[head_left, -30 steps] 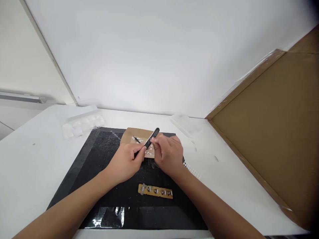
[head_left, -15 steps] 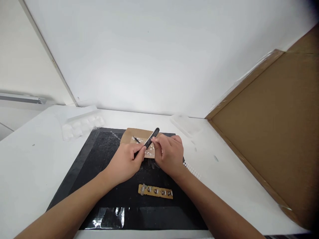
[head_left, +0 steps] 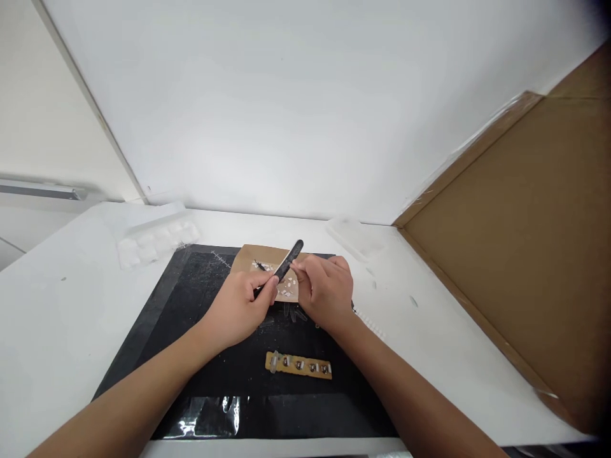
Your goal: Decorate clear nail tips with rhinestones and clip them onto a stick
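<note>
My left hand [head_left: 243, 308] is closed around a black nail file [head_left: 287, 261] that slants up to the right. Its upper end meets the fingertips of my right hand [head_left: 324, 289], whose fingers are pinched together on something too small to name. Both hands hover over a brown card [head_left: 252, 257] dotted with small white pieces [head_left: 286, 292]. Under them lies a black mat [head_left: 191, 299]. Nearer to me on the mat rests a narrow tan strip [head_left: 298, 366] carrying several small pieces.
A clear plastic tray [head_left: 153, 236] sits at the back left of the white table, another clear tray [head_left: 356, 236] at the back right. A large brown cardboard panel [head_left: 525, 216] leans along the right side. A crinkled plastic film [head_left: 214, 410] lies on the mat's near edge.
Both hands and the file have shifted slightly away from me and a touch left; the grip looks the same.
</note>
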Demonstrator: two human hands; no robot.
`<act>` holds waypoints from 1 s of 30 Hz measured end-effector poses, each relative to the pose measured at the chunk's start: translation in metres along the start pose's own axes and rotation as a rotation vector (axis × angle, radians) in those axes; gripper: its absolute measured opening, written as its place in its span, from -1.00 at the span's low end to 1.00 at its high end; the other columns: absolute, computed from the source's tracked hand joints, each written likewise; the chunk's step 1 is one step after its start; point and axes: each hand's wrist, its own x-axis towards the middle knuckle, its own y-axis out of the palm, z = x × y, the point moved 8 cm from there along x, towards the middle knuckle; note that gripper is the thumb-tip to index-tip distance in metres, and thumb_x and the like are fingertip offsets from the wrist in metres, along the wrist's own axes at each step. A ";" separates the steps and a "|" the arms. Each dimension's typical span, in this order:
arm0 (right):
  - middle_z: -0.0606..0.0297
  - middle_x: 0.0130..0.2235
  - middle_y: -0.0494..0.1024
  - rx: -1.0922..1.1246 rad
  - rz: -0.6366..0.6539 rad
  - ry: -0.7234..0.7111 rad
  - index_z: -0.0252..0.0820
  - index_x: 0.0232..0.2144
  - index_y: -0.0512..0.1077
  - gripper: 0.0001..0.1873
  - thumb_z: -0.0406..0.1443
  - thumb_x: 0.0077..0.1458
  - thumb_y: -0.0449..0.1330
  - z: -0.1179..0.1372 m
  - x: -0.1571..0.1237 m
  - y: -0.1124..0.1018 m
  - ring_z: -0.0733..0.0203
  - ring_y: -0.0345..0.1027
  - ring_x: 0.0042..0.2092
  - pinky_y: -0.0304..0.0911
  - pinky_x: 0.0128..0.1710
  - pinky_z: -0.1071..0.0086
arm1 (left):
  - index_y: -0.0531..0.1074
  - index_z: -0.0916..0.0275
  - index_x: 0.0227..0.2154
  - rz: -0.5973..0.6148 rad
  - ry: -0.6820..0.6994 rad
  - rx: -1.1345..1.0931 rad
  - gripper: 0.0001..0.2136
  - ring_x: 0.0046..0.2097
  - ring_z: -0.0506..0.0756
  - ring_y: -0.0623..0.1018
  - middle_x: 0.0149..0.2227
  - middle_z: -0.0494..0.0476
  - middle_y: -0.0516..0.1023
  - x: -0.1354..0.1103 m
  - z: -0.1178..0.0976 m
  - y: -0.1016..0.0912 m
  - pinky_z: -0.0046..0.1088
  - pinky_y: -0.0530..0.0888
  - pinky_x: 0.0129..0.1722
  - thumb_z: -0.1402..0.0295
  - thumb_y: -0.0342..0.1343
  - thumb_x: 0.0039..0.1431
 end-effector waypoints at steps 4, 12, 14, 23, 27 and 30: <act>0.42 -0.55 0.44 0.024 0.011 -0.065 -0.13 -0.47 0.27 -0.67 -0.31 0.39 0.12 0.003 0.001 -0.001 0.28 0.22 -0.50 -0.06 -0.31 0.28 | 0.31 0.23 -0.56 -0.010 -0.008 0.010 -0.63 -0.53 -0.03 0.28 -0.61 -0.09 0.26 -0.001 0.001 -0.001 -0.48 0.19 -0.46 0.28 -0.06 0.40; 0.40 -0.47 0.52 0.035 0.019 -0.040 -0.13 -0.39 0.34 -0.78 -0.35 0.37 0.13 0.008 -0.001 -0.001 0.28 0.28 -0.46 -0.04 -0.30 0.27 | 0.32 0.23 -0.55 0.002 -0.015 -0.008 -0.62 -0.52 -0.03 0.30 -0.60 -0.09 0.27 0.000 0.004 0.001 -0.48 0.19 -0.46 0.27 -0.06 0.41; 0.40 -0.47 0.52 0.014 0.003 -0.010 -0.14 -0.39 0.33 -0.78 -0.36 0.36 0.13 0.007 -0.002 -0.002 0.28 0.27 -0.46 -0.04 -0.30 0.27 | 0.31 0.23 -0.55 0.005 -0.020 -0.008 -0.63 -0.52 -0.03 0.29 -0.60 -0.09 0.26 -0.001 0.004 0.001 -0.48 0.19 -0.46 0.27 -0.06 0.42; 0.39 -0.48 0.51 0.003 0.017 -0.004 -0.14 -0.41 0.33 -0.76 -0.36 0.37 0.11 0.003 -0.003 -0.003 0.27 0.27 -0.47 -0.05 -0.30 0.26 | 0.31 0.24 -0.56 0.002 -0.038 -0.003 -0.62 -0.53 -0.04 0.30 -0.61 -0.10 0.26 -0.001 0.005 0.002 -0.49 0.20 -0.45 0.25 -0.06 0.42; 0.38 -0.47 0.53 0.040 0.055 -0.035 -0.14 -0.40 0.33 -0.76 -0.34 0.39 0.10 0.005 -0.002 -0.001 0.27 0.29 -0.46 -0.04 -0.29 0.26 | 0.32 0.23 -0.55 -0.003 -0.026 -0.001 -0.62 -0.53 -0.04 0.30 -0.62 -0.11 0.25 -0.001 0.005 0.003 -0.49 0.19 -0.45 0.25 -0.06 0.42; 0.39 -0.47 0.53 0.019 0.019 -0.012 -0.14 -0.39 0.33 -0.77 -0.35 0.38 0.11 0.003 -0.001 -0.004 0.27 0.29 -0.47 -0.05 -0.30 0.26 | 0.31 0.23 -0.55 -0.005 -0.018 -0.011 -0.62 -0.53 -0.04 0.30 -0.61 -0.11 0.26 -0.001 0.005 0.002 -0.50 0.21 -0.44 0.25 -0.06 0.42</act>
